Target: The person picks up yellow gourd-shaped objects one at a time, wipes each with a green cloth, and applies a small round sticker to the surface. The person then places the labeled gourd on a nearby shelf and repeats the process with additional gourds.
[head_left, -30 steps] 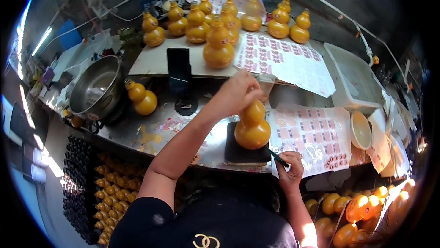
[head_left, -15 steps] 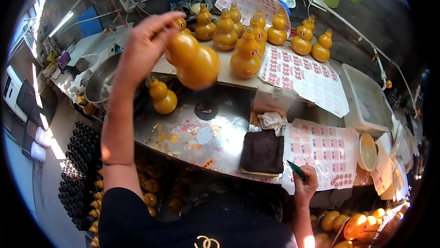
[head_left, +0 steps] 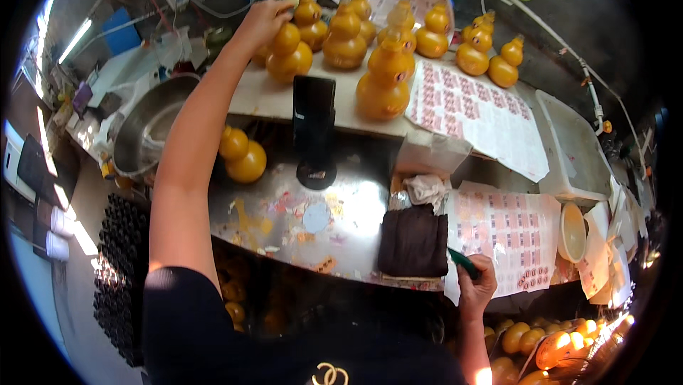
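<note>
A grey wall (head_left: 597, 36) backed the workshop, with a pale shelf (head_left: 263, 97) and a metal worktop (head_left: 363, 193) in front of it. The person's left hand (head_left: 267, 23) reached forward over the shelf, its fingers curled around the top of a yellow gourd bottle (head_left: 289, 60), which was upright directly below them, its neck hidden by their grasp. More bottles (head_left: 346, 38) stood on the shelf to the right of those fingers, while a lone gourd (head_left: 246, 161) sat nearer the person than they did, on the worktop. A dark phone (head_left: 314, 104) stood to their right and closer in. The right hand (head_left: 478, 284), well apart, had its fingers clenched on a slim green tool (head_left: 464, 263) that pointed forward and left. Just left of these fingers lay a dark pad (head_left: 414, 243); a printed label sheet (head_left: 501, 235) spread beyond them, and a crumpled white cloth (head_left: 427, 189) lay farther forward, behind the pad
</note>
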### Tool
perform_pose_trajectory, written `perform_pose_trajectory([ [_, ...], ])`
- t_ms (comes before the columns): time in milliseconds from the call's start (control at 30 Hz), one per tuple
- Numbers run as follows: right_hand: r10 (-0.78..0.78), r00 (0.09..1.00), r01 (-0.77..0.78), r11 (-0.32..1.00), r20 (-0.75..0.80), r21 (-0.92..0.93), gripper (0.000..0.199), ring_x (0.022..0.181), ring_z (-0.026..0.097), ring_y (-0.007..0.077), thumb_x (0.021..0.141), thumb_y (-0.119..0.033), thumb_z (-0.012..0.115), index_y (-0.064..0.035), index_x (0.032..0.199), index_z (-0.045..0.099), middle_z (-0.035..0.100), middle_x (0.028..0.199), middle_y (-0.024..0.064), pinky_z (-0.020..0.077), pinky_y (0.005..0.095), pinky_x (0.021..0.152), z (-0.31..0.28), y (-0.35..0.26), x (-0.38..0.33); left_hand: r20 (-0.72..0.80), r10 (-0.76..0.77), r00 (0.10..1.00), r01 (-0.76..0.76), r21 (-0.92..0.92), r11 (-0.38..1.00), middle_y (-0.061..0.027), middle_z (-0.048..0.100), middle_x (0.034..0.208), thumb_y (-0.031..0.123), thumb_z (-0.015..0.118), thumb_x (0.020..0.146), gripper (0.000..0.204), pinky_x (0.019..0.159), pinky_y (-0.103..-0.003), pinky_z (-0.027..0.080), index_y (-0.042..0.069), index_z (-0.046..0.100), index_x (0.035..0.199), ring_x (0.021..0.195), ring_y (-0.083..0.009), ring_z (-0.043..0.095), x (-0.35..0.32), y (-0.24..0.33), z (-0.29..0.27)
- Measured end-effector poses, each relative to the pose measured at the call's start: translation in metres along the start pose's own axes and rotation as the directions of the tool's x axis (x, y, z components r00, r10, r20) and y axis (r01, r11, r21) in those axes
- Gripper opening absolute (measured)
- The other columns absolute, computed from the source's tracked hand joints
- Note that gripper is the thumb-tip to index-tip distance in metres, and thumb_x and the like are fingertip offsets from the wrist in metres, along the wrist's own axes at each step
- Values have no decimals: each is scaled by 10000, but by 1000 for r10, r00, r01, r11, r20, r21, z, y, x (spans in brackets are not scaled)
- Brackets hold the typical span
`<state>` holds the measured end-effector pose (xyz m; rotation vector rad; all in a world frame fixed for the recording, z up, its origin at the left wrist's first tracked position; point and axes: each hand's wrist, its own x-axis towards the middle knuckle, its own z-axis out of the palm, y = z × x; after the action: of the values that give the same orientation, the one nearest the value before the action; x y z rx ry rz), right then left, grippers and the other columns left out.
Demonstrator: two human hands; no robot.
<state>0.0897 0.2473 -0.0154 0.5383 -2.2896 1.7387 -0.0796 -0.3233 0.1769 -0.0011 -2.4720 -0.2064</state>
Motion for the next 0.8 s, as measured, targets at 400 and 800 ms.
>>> perform_pose_trajectory([
  [400,246,964,-185,889,-97,420,195,952,539,131,851,51,621,-22,1019,552,575,1042,60,443,282,891,9,-7,4,25,146,989,-147,16,989,-107,664,975,260,627,893,349,847,-350,494,89,608,1197,930,-250,649,-45,-27,-38],
  [800,186,982,-164,840,10,517,203,961,563,136,854,68,612,-7,1035,559,595,1043,68,442,284,903,31,-28,3,241,-250,938,257,5,967,-171,642,847,201,706,801,232,712,-388,488,-5,627,875,784,-309,630,-217,-16,-68],
])
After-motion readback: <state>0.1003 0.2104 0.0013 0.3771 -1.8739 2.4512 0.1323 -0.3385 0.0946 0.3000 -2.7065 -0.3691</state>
